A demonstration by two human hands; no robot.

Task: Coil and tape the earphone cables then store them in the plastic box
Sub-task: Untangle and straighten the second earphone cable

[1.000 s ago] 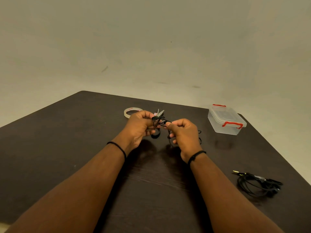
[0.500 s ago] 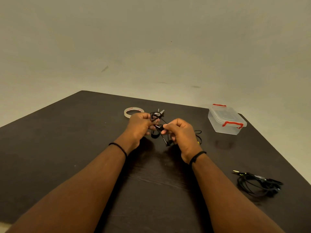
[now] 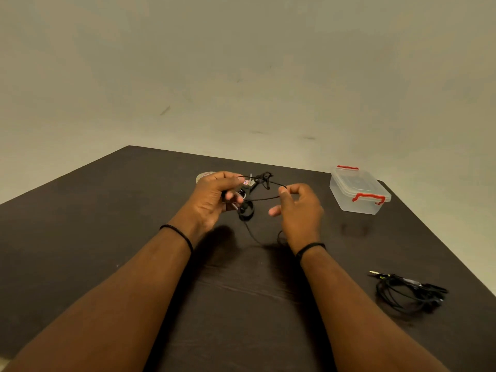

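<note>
A black earphone cable [image 3: 264,179] is stretched between my hands above the dark table [image 3: 80,224]. My left hand [image 3: 214,197] is closed on one end of it, and a loop of the cable hangs below the fingers. My right hand [image 3: 298,210] pinches the other end between thumb and forefinger, with the other fingers spread. More of the cable trails down to the table between my wrists. A second black earphone bundle [image 3: 410,292] lies loose at the right. The clear plastic box [image 3: 359,193] with red clips stands shut at the back right. A tape roll [image 3: 205,176] peeks out behind my left hand.
Small scissors [image 3: 248,183] lie on the table behind the cable, partly hidden by my left hand. The table's right edge runs diagonally close to the box and the loose bundle. A plain wall stands behind the table.
My hands have moved apart, pulling the cable out into a long taut loop between them. My right hand's lower fingers have spread.
</note>
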